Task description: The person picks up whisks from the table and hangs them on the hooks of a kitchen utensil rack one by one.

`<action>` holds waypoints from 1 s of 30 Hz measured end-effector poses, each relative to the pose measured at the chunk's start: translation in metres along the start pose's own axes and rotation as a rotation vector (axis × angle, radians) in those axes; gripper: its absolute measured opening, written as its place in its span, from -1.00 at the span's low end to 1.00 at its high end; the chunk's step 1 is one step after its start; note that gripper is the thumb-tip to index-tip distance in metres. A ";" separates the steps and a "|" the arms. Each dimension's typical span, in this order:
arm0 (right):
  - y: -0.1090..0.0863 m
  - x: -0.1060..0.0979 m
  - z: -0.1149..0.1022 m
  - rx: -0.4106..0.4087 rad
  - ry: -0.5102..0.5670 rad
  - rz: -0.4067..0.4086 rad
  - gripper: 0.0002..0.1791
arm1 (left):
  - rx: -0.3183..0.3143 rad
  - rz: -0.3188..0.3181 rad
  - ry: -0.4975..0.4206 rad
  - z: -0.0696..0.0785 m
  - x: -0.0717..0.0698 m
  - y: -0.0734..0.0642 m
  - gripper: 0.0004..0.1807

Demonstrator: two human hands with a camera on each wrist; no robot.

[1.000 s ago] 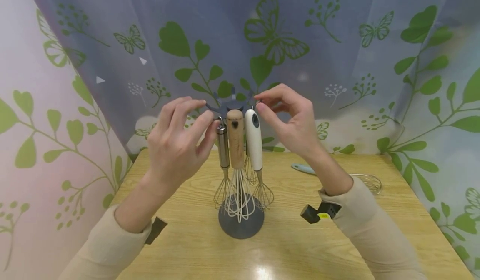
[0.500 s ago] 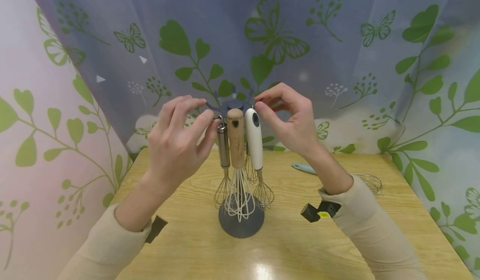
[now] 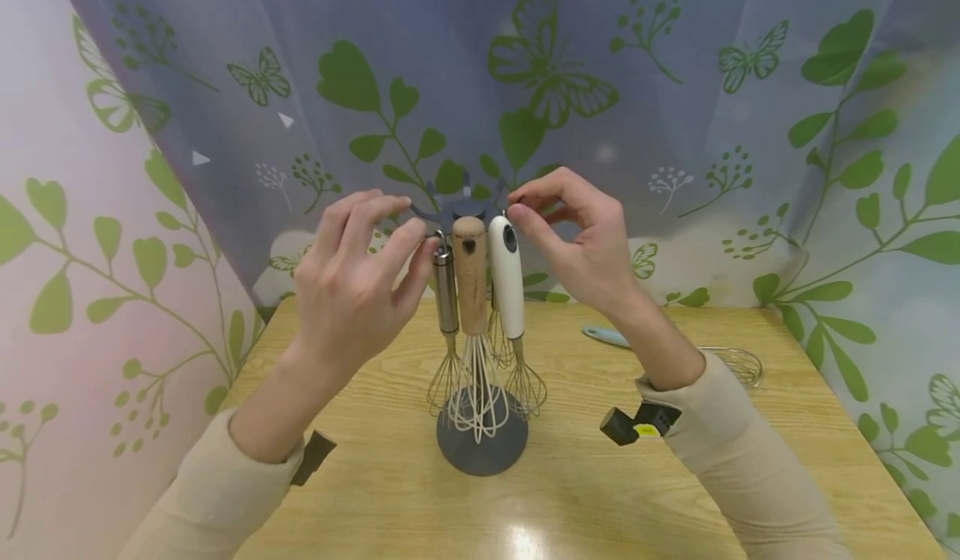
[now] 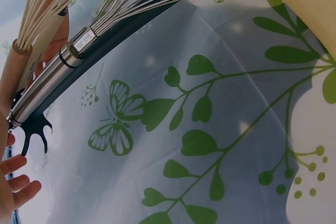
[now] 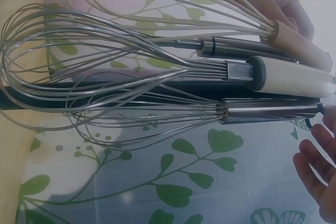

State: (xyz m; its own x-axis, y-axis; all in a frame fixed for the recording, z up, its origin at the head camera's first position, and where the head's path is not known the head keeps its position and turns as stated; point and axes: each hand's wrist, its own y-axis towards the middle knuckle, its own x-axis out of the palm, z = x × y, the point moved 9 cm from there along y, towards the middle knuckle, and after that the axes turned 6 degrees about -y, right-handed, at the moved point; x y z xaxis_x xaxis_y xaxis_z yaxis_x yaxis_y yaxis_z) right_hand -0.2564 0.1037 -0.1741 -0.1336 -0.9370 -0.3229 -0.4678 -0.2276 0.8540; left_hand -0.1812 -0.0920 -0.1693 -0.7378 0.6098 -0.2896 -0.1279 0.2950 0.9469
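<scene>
Several whisks hang on a dark grey hook stand (image 3: pixel 480 453) at the middle of the table. A steel-handled whisk (image 3: pixel 446 293) hangs at left, a wooden-handled whisk (image 3: pixel 471 281) at the front, and a white-handled whisk (image 3: pixel 507 281) at right. Another steel whisk (image 5: pixel 270 109) shows in the right wrist view. My left hand (image 3: pixel 348 281) pinches the stand's left hook near the steel whisk's loop, its other fingers loosely bent. On the opposite side, thumb and index of my right hand (image 3: pixel 581 239) pinch a hook beside the white handle; the fingertips partly hide it.
A light blue-handled whisk (image 3: pixel 606 337) lies on the wooden table (image 3: pixel 360 493) at the right, partly covered by my right forearm. Behind the table hangs a leaf-and-butterfly patterned curtain (image 3: pixel 450 35); a similar patterned sheet (image 3: pixel 82 335) stands at left.
Both hands stay at the hooks with almost no movement. The whisks and the stand hold the same place, apart from a very slight shift of the whole view.
</scene>
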 end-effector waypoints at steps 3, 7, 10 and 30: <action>0.000 0.000 -0.001 -0.003 -0.009 -0.002 -0.78 | 0.000 -0.010 0.006 0.000 0.000 0.000 -0.87; -0.001 0.000 -0.003 -0.012 -0.031 -0.004 -0.76 | 0.001 0.002 0.002 -0.001 0.001 0.001 -0.88; -0.001 0.000 -0.005 -0.020 -0.045 0.000 -0.81 | 0.000 0.008 -0.001 -0.002 0.001 0.001 -0.88; -0.005 -0.004 -0.007 -0.039 -0.051 0.025 -0.85 | 0.020 -0.046 0.041 0.002 0.002 0.004 -0.83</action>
State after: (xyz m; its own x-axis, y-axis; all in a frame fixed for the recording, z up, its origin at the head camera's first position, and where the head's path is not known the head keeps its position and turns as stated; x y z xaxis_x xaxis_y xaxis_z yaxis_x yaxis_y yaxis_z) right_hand -0.2478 0.1063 -0.1740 -0.1893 -0.9281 -0.3206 -0.4292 -0.2155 0.8771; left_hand -0.1816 -0.0879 -0.1668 -0.7581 0.5648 -0.3260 -0.1488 0.3370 0.9297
